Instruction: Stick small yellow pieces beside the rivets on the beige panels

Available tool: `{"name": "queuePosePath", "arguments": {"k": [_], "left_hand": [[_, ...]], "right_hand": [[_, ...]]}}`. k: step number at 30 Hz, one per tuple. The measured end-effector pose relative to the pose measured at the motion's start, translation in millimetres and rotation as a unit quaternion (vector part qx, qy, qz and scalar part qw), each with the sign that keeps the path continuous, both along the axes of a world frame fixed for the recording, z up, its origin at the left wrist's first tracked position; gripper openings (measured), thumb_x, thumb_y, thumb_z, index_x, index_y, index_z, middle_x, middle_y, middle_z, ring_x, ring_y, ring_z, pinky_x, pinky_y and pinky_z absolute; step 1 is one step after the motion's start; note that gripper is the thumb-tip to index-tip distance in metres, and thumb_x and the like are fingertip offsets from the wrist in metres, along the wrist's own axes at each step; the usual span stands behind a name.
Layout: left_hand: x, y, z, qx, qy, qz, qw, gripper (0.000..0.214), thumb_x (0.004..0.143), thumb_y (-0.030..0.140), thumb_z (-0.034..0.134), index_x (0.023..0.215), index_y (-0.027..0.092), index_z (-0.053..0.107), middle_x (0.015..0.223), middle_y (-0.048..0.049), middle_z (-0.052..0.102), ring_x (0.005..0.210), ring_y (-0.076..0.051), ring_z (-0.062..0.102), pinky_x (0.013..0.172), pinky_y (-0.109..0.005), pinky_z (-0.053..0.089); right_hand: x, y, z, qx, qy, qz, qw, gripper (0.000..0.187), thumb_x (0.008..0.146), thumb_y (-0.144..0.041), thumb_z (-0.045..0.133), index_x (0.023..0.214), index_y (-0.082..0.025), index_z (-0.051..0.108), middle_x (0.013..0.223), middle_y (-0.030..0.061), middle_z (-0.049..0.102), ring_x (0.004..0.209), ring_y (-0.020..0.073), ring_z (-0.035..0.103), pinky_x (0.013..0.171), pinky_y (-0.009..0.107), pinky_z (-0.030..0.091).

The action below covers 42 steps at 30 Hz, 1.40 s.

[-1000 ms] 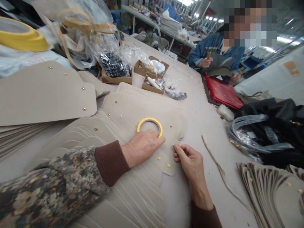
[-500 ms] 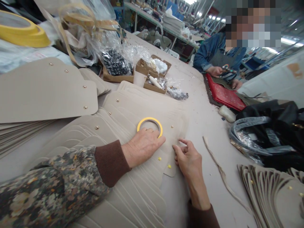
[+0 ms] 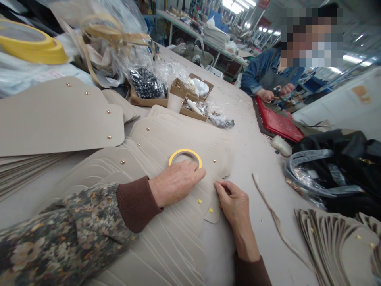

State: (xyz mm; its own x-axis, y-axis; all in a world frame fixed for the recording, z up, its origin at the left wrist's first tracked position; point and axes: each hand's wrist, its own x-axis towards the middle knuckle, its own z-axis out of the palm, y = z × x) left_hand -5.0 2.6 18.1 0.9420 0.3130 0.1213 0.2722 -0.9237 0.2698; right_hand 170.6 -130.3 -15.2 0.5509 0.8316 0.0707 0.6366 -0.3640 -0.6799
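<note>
L. hand (image 3: pixel 177 182) over yel. tape roll (image 3: pixel 185 151) (grip unclear); R. hand (image 3: pixel 234 202) pinched at beige panel (image 3: pixel 210 195), held item indisc.

Left flowery sleeve (image 3: pixel 68 234): covers the left arm, which slants up from the bottom left corner.
Left brown cuff (image 3: pixel 138 204): sits snug at the wrist.
Left hand (image 3: pixel 178 180): bare, back up, fingers bent, thumb pointing right; fingertips hard to see.
Right brown cuff (image 3: pixel 251 272): at the bottom edge, below a bare wrist (image 3: pixel 247 244).
Right hand (image 3: pixel 235 204): bare, tipped to the left, thumb and pointing finger close in a pinch.
Both hands: near each other, not touching, the left a bit higher.
</note>
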Motion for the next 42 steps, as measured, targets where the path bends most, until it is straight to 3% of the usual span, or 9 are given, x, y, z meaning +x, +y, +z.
{"name": "queuePosePath", "arguments": {"k": [8,13,16,21,24,34,37,40,42], "left_hand": [[-5.6,10.4,2.3,0.003,-0.021,0.005,1.0,0.014,0.095,0.01,0.043,0.094,0.016,0.056,0.084,-0.0032,0.058,0.074,-0.018,0.055,0.064,-0.028,0.044],[-7.3,9.2,0.1,-0.017,-0.139,-0.039,0.989,0.027,0.097,0.017,0.044,0.123,0.017,0.052,0.09,-0.0039,0.065,0.083,-0.016,0.063,0.075,-0.026,0.051],[-7.5,7.5,-2.6,-0.018,-0.172,-0.052,0.984,0.037,0.098,0.018,0.045,0.135,0.014,0.04,0.103,-0.0084,0.068,0.094,-0.017,0.066,0.082,-0.029,0.054],[-6.8,4.8,-2.0,-0.004,-0.138,-0.027,0.99,0.035,0.098,0.023,0.049,0.129,0.01,0.04,0.097,-0.0099,0.07,0.084,-0.021,0.069,0.068,-0.03,0.055],[-6.9,3.5,-0.4,-0.006,-0.132,-0.024,0.991,0.032,0.098,0.025,0.05,0.126,0.011,0.041,0.09,-0.0079,0.07,0.079,-0.021,0.069,0.062,-0.027,0.052],[-6.8,8.4,4.9,-0.042,-0.102,-0.015,0.994,0.004,0.096,0.017,0.047,0.095,0.017,0.05,0.085,-0.0022,0.062,0.076,-0.017,0.06,0.063,-0.027,0.045],[-6.0,8.9,7.5,-0.024,-0.077,0.023,0.996,0.008,0.094,0.014,0.047,0.092,0.018,0.054,0.083,-0.0018,0.059,0.075,-0.018,0.058,0.062,-0.027,0.043],[-6.2,3.6,10.6,-0.006,-0.102,0.042,0.994,0.012,0.093,0.012,0.045,0.087,0.016,0.054,0.081,-0.0023,0.058,0.073,-0.017,0.057,0.063,-0.026,0.042],[-7.0,-1.2,12.4,0.002,-0.13,0.036,0.991,0.015,0.094,0.012,0.042,0.085,0.016,0.054,0.08,-0.0027,0.058,0.073,-0.016,0.056,0.064,-0.025,0.042]], "right_hand": [[3.7,-20.7,15.7,-0.096,0.072,0.11,0.987,0.017,0.083,-0.032,0.063,0.082,-0.022,0.077,0.084,0.004,0.077,0.078,0.0211,0.07,0.072,0.031,0.052],[-3.7,-12.1,17.4,0.068,0.088,0.039,0.993,0.022,0.086,-0.035,0.063,0.097,-0.02,0.074,0.088,0.0057,0.076,0.076,0.0193,0.069,0.071,0.031,0.056],[-14.3,-0.7,20.7,0.135,0.056,0.072,0.987,0.02,0.087,-0.031,0.063,0.102,-0.02,0.071,0.091,0.0049,0.074,0.074,0.0167,0.068,0.069,0.029,0.056],[-25.4,16.1,28.5,0.196,-0.077,0.181,0.961,0.019,0.09,-0.017,0.059,0.106,-0.021,0.067,0.094,0.0056,0.073,0.083,0.0154,0.068,0.075,0.028,0.055],[-27.9,21.7,28.6,0.206,-0.128,0.212,0.947,0.017,0.091,-0.012,0.054,0.1,-0.021,0.066,0.091,0.005,0.073,0.084,0.0148,0.068,0.078,0.027,0.054],[-36.4,32.1,24.2,0.229,-0.216,0.156,0.936,0.012,0.084,-0.012,0.055,0.084,-0.019,0.065,0.067,0.0006,0.069,0.056,0.0116,0.064,0.057,0.021,0.05],[-41.9,36.1,27.5,0.22,-0.158,0.118,0.955,0.012,0.082,-0.016,0.056,0.082,-0.019,0.067,0.066,0.0004,0.069,0.055,0.0115,0.064,0.057,0.021,0.05],[-43.3,41.6,28.7,0.167,0.037,0.049,0.984,0.012,0.081,-0.025,0.059,0.077,-0.018,0.068,0.06,-0.0008,0.067,0.049,0.0117,0.061,0.05,0.021,0.049],[-37.5,44.2,24.9,0.134,0.167,-0.014,0.977,0.018,0.078,-0.034,0.063,0.074,-0.017,0.067,0.053,-0.0025,0.062,0.043,0.0119,0.058,0.043,0.021,0.047]]}}
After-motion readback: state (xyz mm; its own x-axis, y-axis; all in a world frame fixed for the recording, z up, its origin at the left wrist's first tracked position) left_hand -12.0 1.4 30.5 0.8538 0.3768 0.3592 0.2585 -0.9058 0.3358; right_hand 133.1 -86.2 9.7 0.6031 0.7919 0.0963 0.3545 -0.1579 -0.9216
